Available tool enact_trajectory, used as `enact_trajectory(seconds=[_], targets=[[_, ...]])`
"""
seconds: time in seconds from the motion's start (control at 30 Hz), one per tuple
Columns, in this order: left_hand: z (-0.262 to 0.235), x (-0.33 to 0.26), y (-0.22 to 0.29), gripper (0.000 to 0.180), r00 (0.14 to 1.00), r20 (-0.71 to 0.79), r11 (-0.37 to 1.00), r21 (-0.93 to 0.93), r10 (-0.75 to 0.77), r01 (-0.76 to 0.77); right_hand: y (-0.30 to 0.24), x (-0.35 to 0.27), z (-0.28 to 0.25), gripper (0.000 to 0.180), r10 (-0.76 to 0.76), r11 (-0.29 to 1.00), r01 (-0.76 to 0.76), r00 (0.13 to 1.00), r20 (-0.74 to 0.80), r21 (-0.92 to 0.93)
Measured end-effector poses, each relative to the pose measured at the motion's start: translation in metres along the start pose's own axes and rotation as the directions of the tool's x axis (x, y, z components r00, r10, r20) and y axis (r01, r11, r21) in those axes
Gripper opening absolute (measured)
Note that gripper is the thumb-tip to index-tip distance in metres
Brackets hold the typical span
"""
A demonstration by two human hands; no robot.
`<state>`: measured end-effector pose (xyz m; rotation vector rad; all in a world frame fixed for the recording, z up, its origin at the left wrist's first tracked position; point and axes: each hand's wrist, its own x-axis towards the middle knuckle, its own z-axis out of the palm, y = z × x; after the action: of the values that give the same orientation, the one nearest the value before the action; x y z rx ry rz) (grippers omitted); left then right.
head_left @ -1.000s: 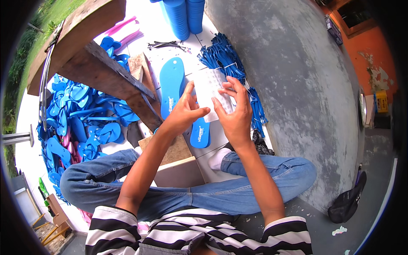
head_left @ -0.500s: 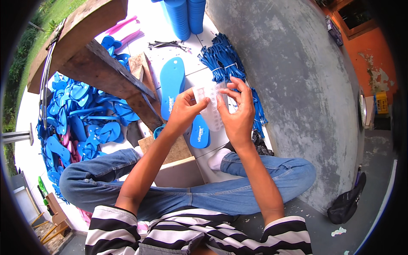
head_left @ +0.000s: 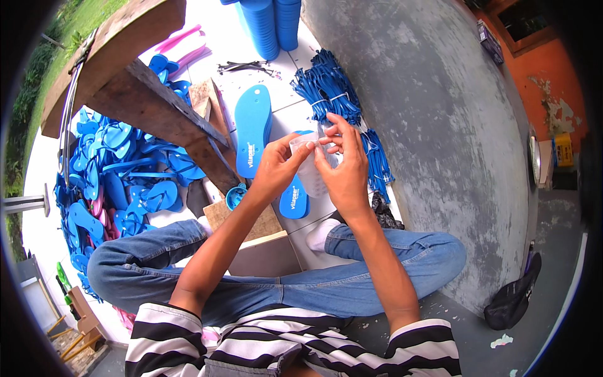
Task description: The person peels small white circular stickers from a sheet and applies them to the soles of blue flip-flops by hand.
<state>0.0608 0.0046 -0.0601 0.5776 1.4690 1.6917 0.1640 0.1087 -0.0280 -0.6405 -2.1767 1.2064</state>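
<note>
Both hands, left hand (head_left: 276, 166) and right hand (head_left: 342, 169), pinch a clear plastic bag (head_left: 308, 164).

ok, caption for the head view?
Seated person's left hand and right hand pinch a clear plastic bag above blue sandal soles.

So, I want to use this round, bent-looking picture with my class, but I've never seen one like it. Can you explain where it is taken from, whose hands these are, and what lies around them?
The picture comes from a wide fisheye camera worn on a person's head, looking down, which is why straight edges curve near the rim. There is no machine: the person sits cross-legged in jeans and a striped shirt, and the forearms come in from below. The left hand and right hand together hold a clear plastic bag up in front of them. Beneath it a blue flip-flop sole lies on the white tiled floor, beside a bundle of blue straps. To the left lies a pile of finished blue flip-flops, and above, stacks of blue soles.
</note>
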Motion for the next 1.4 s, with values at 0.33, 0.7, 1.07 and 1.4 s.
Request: enact_trajectory(seconds=[0.33, 0.7, 1.07, 1.4], targets=[[-0.002, 0.001, -0.012, 0.027, 0.999, -0.031, 0.984, 0.177, 0.017, -0.012, 0.001, -0.003, -0.001, 0.060, -0.028, 0.996, 0.028, 1.000, 0.004, -0.084], [0.006, -0.003, -0.009, 0.028, 0.989, -0.080, 0.970, 0.219, 0.124, -0.104, -0.001, -0.003, -0.001, 0.058, -0.006, 0.997, 0.004, 1.000, -0.025, -0.074], [0.011, -0.006, -0.005, 0.031, 0.981, -0.144, 0.945, 0.317, 0.133, -0.081, 0.003, -0.008, 0.003, 0.054, -0.105, 0.981, 0.102, 0.994, -0.012, -0.168], [0.001, 0.003, -0.028, 0.028, 0.983, -0.184, 0.996, 0.082, -0.014, 0.029, -0.001, -0.006, 0.000, 0.062, -0.096, 0.994, 0.093, 0.994, -0.052, -0.063]])
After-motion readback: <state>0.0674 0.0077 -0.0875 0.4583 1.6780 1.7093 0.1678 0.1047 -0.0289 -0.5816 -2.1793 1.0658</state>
